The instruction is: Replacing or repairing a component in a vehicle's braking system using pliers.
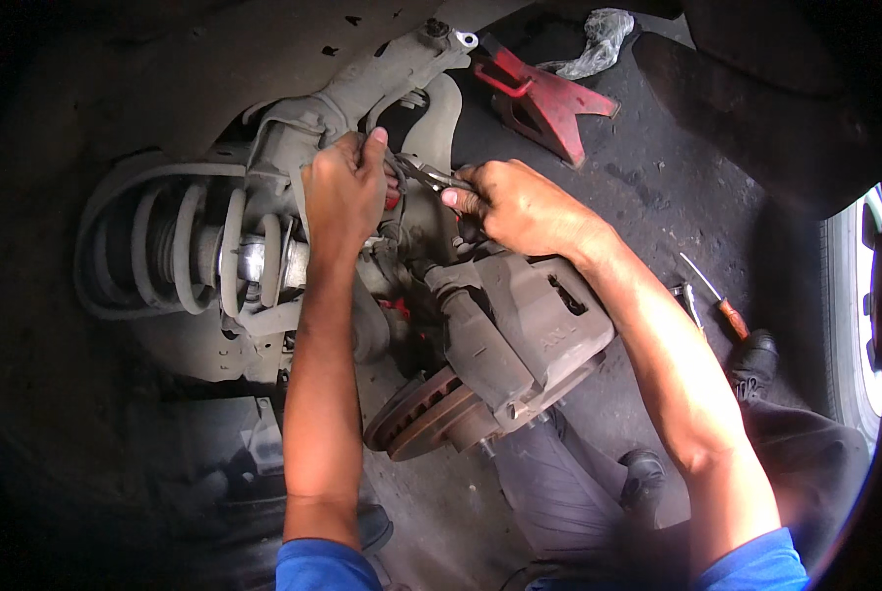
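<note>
My right hand (530, 209) is closed around the handles of a pair of pliers (431, 177), whose jaws point left toward my left hand. My left hand (347, 192) is closed with its thumb up, beside the jaws and a thin dark line or cable; its fingertips and whatever they hold are hidden. Both hands are above the wheel hub area, close to the grey suspension arm (382, 74). A brake caliper (559, 315) sits below my right hand over a rusty brake disc (416, 424). Left of my left forearm is a coil spring (190, 246) around a strut.
A red jack stand (554, 108) stands beyond my right hand, with crumpled clear plastic (604, 44) behind it. An orange-handled screwdriver (732, 317) lies on the floor at right. Near it are dark shoes (756, 360) and trouser legs. A wheel (845, 295) is at the right edge.
</note>
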Demonstrator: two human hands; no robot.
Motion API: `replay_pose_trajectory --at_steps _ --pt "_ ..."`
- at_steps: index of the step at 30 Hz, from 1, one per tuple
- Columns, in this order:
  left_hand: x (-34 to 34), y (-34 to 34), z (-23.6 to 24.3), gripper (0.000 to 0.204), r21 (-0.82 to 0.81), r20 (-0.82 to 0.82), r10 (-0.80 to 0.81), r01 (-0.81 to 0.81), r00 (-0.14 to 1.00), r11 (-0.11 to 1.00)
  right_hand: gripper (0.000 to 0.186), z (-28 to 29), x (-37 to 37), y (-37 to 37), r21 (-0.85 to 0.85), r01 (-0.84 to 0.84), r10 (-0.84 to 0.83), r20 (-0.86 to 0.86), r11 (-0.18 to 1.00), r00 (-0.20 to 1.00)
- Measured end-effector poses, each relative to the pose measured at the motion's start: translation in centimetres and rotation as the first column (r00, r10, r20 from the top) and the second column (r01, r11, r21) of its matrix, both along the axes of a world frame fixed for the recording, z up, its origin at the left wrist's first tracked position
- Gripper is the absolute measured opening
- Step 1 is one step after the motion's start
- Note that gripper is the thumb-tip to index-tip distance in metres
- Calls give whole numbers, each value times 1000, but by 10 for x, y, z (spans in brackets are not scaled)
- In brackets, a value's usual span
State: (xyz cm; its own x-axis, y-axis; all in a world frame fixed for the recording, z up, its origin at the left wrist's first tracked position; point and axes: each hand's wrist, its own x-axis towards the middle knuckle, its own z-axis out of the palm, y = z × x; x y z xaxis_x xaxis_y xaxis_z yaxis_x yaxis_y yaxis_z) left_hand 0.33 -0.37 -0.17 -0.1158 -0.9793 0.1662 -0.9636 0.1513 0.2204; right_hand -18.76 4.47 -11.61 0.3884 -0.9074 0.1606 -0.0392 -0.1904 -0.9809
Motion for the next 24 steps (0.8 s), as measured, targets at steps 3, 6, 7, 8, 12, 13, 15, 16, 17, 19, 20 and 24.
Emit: replay_pose_trajectory --at_steps 3,6,7,8,12,13,15,16,17,19,20,24 --pt "0 1 1 45 -10 60 -22 23 998 1000 36 0 3 2 -88 35 -40 -56 995 998" --pt "-3 4 1 45 -35 102 -24 28 994 999 36 3 5 4 -107 70 -81 -106 992 991" --pt "-9 9 2 46 -2 70 -28 29 997 1000 35 4 3 4 -59 70 -76 -96 996 992" --pt "-13 11 3 46 32 38 -32 30 999 999 35 5 1 4 -58 73 -78 -97 996 992" --pt "-11 11 6 46 45 -7 -43 43 999 998 34 6 1 3 -29 22 -24 -66 999 998" --pt "-12 11 7 46 57 -36 -31 33 999 998 34 6 0 4 -24 20 -21 -32 1000 999" --pt "-14 11 7 46 70 -65 -18 23 998 997 34 3 -1 3 -18 17 -17 -12 1000 1000" --pt "-15 11 7 46 82 -106 -3 12 994 997 33 2 0 3 -14 13 -13 9 1000 1000" --pt "-15 11 7 46 94 -147 12 1 989 996 33 1 0 3 -15 14 -14 9 1000 1000" --pt "-16 11 7 47 108 -134 23 -9 991 994 31 -1 1 2 -60 36 -37 -22 998 999" --pt "-17 11 6 47 122 -121 34 -19 992 992 31 -1 1 3 -59 36 -38 -23 998 999" --pt "-15 13 6 47 108 51 -22 16 998 994 29 4 5 6 -157 79 -112 -212 984 971"
